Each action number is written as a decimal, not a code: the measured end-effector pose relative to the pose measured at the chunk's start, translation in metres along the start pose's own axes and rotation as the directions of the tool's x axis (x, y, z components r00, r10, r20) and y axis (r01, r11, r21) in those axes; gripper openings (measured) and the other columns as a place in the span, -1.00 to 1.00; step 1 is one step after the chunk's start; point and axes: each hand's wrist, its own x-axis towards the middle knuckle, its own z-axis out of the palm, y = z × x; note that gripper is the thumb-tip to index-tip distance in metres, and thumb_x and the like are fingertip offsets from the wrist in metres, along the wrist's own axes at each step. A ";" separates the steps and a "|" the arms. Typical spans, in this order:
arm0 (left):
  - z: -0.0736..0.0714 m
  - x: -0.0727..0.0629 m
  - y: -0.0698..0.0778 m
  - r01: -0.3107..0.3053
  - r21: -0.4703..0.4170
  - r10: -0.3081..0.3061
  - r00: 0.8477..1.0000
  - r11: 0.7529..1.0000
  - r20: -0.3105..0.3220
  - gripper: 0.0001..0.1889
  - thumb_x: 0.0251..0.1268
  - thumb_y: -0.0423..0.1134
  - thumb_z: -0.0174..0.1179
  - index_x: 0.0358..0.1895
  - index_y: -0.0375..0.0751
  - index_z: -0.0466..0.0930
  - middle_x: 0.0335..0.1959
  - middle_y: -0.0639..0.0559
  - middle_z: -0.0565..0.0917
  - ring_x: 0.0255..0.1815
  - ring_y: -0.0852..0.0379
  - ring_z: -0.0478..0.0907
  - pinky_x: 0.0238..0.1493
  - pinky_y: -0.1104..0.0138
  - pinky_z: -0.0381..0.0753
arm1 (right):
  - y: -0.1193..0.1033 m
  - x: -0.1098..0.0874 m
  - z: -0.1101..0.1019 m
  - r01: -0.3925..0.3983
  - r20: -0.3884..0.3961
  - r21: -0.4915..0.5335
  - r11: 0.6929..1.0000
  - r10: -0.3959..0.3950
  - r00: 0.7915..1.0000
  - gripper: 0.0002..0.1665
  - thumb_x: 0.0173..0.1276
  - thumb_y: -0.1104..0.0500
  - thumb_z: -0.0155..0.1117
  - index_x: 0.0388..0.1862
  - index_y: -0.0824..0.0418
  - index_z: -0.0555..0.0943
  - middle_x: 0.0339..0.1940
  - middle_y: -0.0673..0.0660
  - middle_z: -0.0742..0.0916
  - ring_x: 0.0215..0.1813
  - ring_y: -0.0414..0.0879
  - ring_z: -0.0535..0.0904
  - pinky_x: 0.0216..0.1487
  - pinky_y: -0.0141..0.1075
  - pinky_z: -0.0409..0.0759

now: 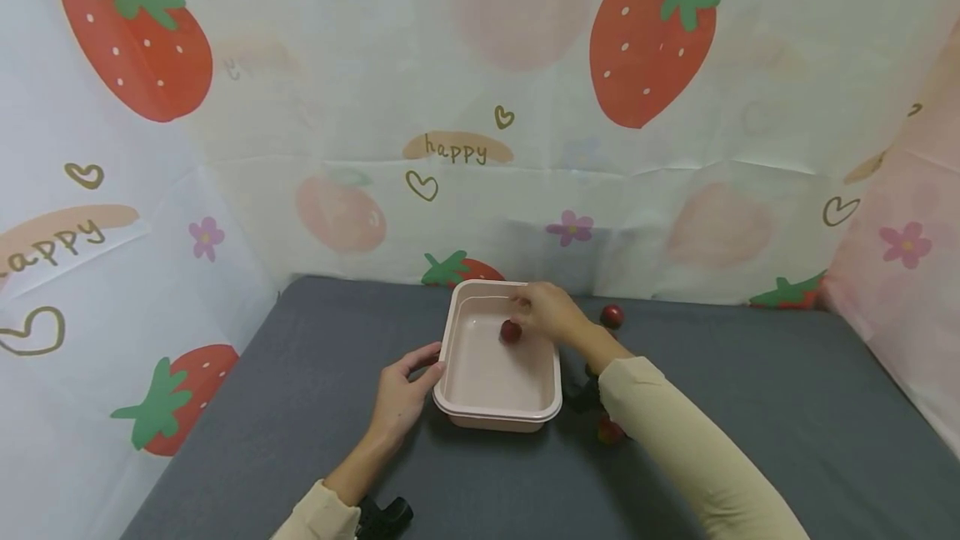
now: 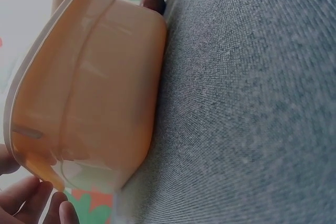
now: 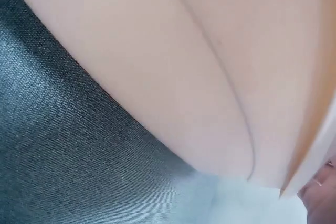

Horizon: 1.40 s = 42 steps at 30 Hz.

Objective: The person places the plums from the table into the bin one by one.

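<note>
A pale pink plastic box (image 1: pixel 491 382) stands upright on the grey cloth. At its left rim, my left hand (image 1: pixel 401 394) holds the edge with thumb and fingers; the left wrist view shows these fingers (image 2: pixel 31 198) at the rim beside the box wall (image 2: pixel 105 87). Over the box's far right part is my right hand (image 1: pixel 551 312), fingertips pointing left. A small dark red round fruit (image 1: pixel 511 332) shows inside the box outline just below those fingertips, with no finger visibly round it. The right wrist view is mostly filled by the box's outer wall (image 3: pixel 157 51).
Right of the box lie a shiny red round fruit (image 1: pixel 612 317) and a red-green fruit (image 1: pixel 609 430), others partly hidden by my right arm. A black strapped device (image 1: pixel 386 517) is at my left wrist. A strawberry-printed curtain (image 1: pixel 465 215) hangs behind the grey table (image 1: pixel 300 407).
</note>
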 end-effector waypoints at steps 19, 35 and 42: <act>0.003 -0.002 0.000 0.009 0.009 -0.009 1.000 1.000 0.008 -0.63 0.30 -0.30 0.23 0.16 -0.26 0.60 0.05 -0.20 0.68 0.21 -0.06 0.52 -0.05 0.47 0.50 | 0.012 -0.086 -0.060 0.003 -0.170 0.211 0.978 0.034 0.985 -0.65 0.30 0.20 0.35 0.04 0.28 0.64 -0.07 0.21 0.72 -0.07 0.08 0.63 -0.04 -0.04 0.60; 0.002 -0.001 0.002 0.007 0.011 -0.007 1.000 1.000 0.003 -0.63 0.30 -0.32 0.21 0.16 -0.27 0.59 0.05 -0.22 0.68 0.21 -0.08 0.52 0.02 0.27 0.57 | 0.054 -0.169 -0.062 -0.121 -0.257 0.200 0.972 0.172 0.951 -0.68 0.29 0.21 0.35 0.03 0.23 0.65 -0.08 0.21 0.74 -0.15 -0.09 0.66 -0.15 -0.34 0.60; 0.002 0.000 0.001 0.015 0.023 -0.016 1.000 1.000 0.006 -0.63 0.31 -0.30 0.21 0.17 -0.27 0.59 0.06 -0.21 0.67 0.22 -0.07 0.52 0.07 0.21 0.56 | 0.075 -0.175 -0.048 -0.222 -0.240 0.189 0.956 0.265 0.934 -0.64 0.29 0.17 0.36 0.03 0.31 0.64 -0.10 0.26 0.75 -0.17 -0.07 0.67 -0.18 -0.36 0.60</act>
